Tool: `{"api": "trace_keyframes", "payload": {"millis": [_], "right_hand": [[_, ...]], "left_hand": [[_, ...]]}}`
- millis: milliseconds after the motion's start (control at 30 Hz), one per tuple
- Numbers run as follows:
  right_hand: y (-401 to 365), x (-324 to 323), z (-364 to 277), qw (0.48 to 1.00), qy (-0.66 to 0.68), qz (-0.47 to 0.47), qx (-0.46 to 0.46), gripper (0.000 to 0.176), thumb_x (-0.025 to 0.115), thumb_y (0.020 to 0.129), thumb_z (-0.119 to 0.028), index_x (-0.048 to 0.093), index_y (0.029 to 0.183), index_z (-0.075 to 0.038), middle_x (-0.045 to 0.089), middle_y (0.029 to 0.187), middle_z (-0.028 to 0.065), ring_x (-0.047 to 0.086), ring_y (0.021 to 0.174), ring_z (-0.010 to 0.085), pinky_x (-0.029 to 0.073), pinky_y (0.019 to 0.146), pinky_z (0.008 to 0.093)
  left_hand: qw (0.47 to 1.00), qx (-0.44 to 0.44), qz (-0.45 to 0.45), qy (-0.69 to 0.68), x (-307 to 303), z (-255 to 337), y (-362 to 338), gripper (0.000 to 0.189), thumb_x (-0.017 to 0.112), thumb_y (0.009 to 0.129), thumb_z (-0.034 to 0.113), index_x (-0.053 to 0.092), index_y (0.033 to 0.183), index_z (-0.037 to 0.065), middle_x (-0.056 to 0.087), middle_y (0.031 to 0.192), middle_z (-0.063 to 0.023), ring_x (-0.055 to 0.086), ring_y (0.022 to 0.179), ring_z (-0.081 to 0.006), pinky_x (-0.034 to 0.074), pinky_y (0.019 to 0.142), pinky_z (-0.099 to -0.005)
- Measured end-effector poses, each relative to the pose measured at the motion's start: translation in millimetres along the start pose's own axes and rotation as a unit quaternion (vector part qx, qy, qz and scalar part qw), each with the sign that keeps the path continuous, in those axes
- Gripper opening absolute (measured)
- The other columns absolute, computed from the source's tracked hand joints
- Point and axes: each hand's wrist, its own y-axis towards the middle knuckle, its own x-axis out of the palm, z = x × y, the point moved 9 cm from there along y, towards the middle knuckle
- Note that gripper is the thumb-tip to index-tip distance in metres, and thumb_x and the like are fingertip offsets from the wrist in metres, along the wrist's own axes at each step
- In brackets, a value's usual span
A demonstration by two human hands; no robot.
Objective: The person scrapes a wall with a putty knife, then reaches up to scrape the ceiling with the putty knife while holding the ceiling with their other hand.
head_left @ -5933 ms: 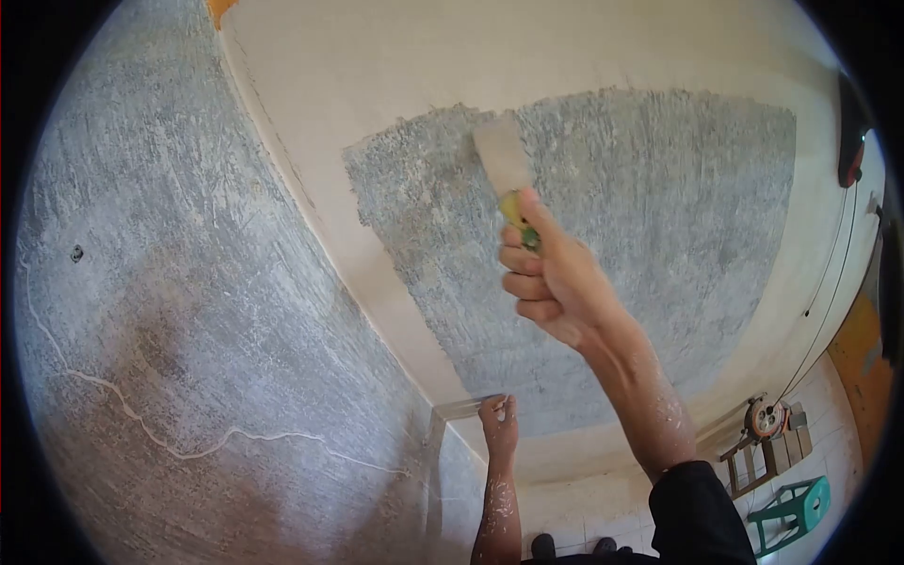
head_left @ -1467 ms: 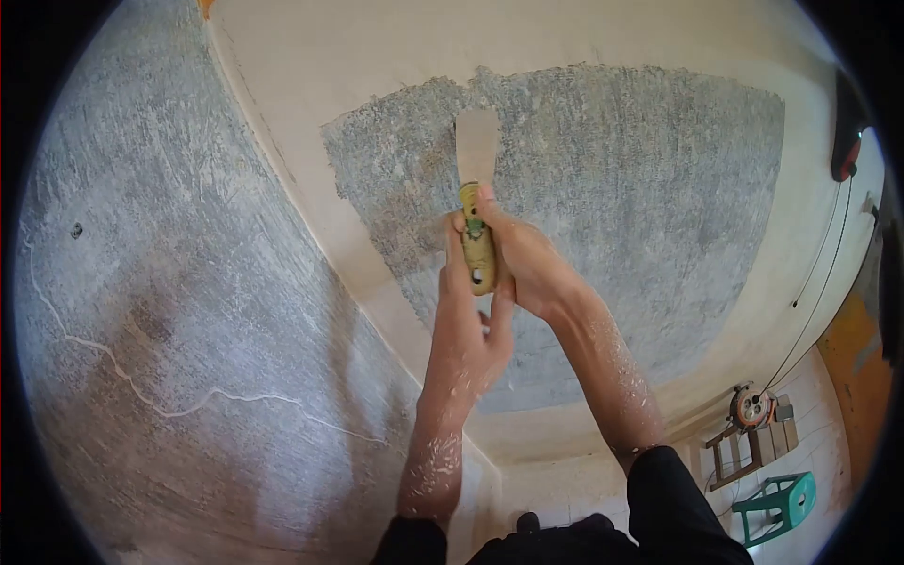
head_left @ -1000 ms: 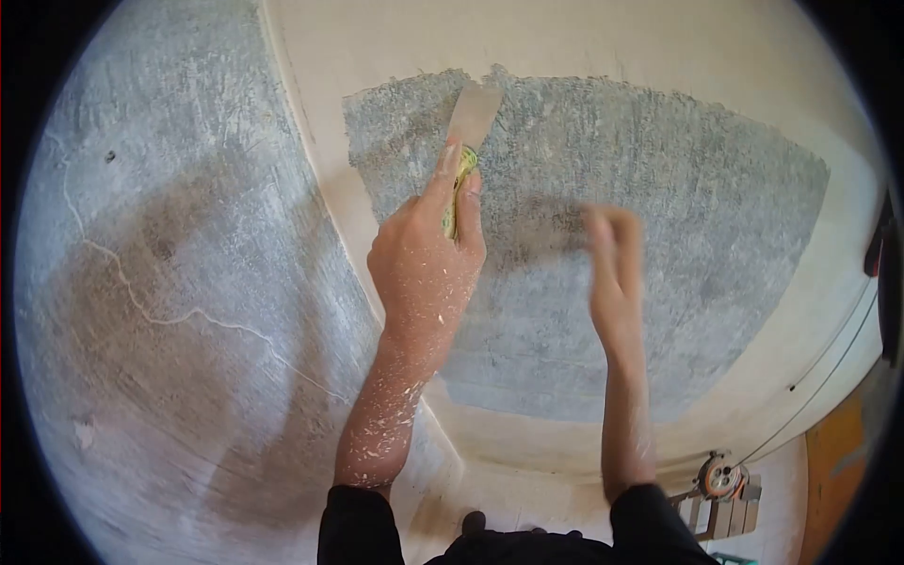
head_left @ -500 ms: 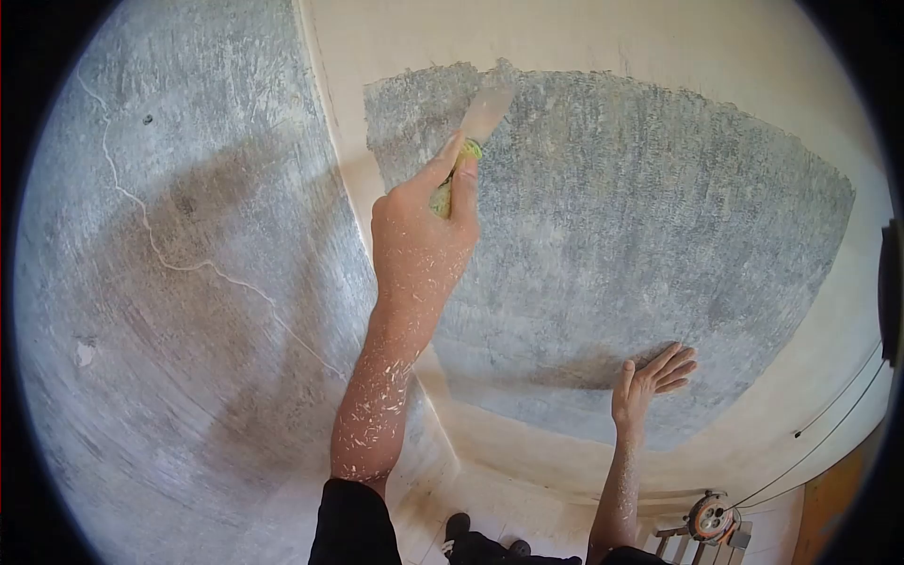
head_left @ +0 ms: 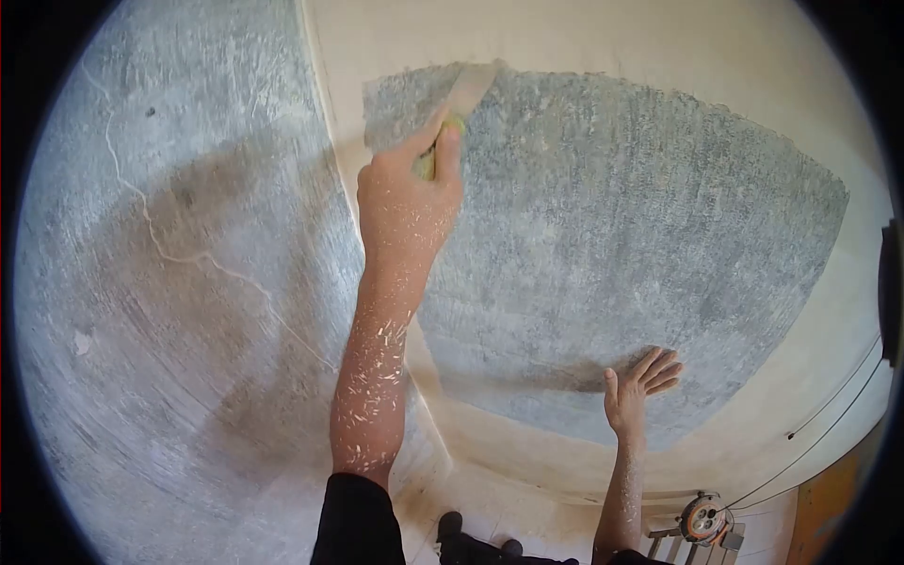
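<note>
My left hand (head_left: 410, 193) grips a scraper with a green-yellow handle (head_left: 426, 166), thumb pressed along it. The scraper's wide blade (head_left: 473, 87) lies against the top edge of the grey scraped patch (head_left: 584, 217), by the cream paint. Pale flakes cover the left hand and forearm. Lower right, my right hand (head_left: 640, 391) rests on the grey patch with its fingers spread, holding nothing.
Cream wall (head_left: 603, 33) borders the patch. At the left, past a corner line, is another grey wall (head_left: 207, 311) with a thin crack. An orange-black cable reel (head_left: 704, 518) with cables sits lower right by a slatted wooden object (head_left: 673, 548). Dark shoes show below.
My left hand and the scraper have moved up and slightly left, to the patch's top edge. My right hand appears slightly lower and further left.
</note>
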Motion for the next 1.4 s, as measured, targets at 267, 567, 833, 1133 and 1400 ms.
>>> {"api": "trace_keyframes", "payload": {"millis": [267,567,833,1133,1400], "right_hand": [[0.1,2.2,-4.1,1.000,-0.001,-0.010,-0.012,0.095,0.037,0.094,-0.059,-0.009,0.146,0.006,-0.024,0.148,0.0314,-0.032,0.131,0.0497,-0.021,0.101,0.0650],[1.9,2.1,-5.3,0.999,-0.030,0.027,-0.012,0.098,0.042,0.092,-0.059,-0.012,0.146,0.003,-0.024,0.150,0.0279,-0.030,0.134,0.0468,-0.020,0.103,0.0626],[-2.9,-9.6,-17.6,0.997,-0.044,0.037,-0.042,0.124,0.057,0.077,-0.071,-0.013,0.145,0.005,-0.024,0.147,0.0324,-0.031,0.133,0.0493,-0.018,0.101,0.0659],[3.0,-6.0,-15.2,0.998,-0.043,0.028,-0.030,0.127,0.058,0.074,-0.073,-0.011,0.144,0.007,-0.024,0.147,0.0332,-0.031,0.131,0.0511,-0.018,0.101,0.0676],[0.4,-7.4,-13.6,0.999,-0.012,0.023,-0.033,0.123,0.056,0.076,-0.072,-0.011,0.146,0.004,-0.024,0.147,0.0324,-0.032,0.132,0.0493,-0.019,0.101,0.0665]], "left_hand": [[0.998,-0.043,-0.038,0.007,0.9,3.7,-5.0,0.035,0.057,0.093,0.031,0.065,0.120,0.010,0.069,0.095,-0.0156,0.065,0.087,-0.0213,0.049,0.079,-0.0343],[0.999,-0.031,-0.020,-0.013,1.5,11.7,-1.3,0.033,0.055,0.094,0.027,0.065,0.119,0.009,0.067,0.081,-0.0136,0.063,0.070,-0.0178,0.049,0.067,-0.0320],[0.997,-0.070,-0.026,-0.027,8.3,7.1,-11.2,0.033,0.056,0.094,0.026,0.064,0.120,0.009,0.068,0.093,-0.0161,0.066,0.085,-0.0220,0.049,0.078,-0.0334],[0.999,-0.034,-0.027,-0.013,1.4,13.3,-15.5,0.031,0.054,0.094,0.023,0.065,0.120,0.008,0.068,0.076,-0.0152,0.066,0.065,-0.0187,0.051,0.059,-0.0298],[0.999,0.005,0.030,-0.040,12.8,7.0,-21.5,0.032,0.054,0.094,0.024,0.064,0.120,0.008,0.068,0.072,-0.0145,0.065,0.063,-0.0182,0.050,0.059,-0.0316]]}}
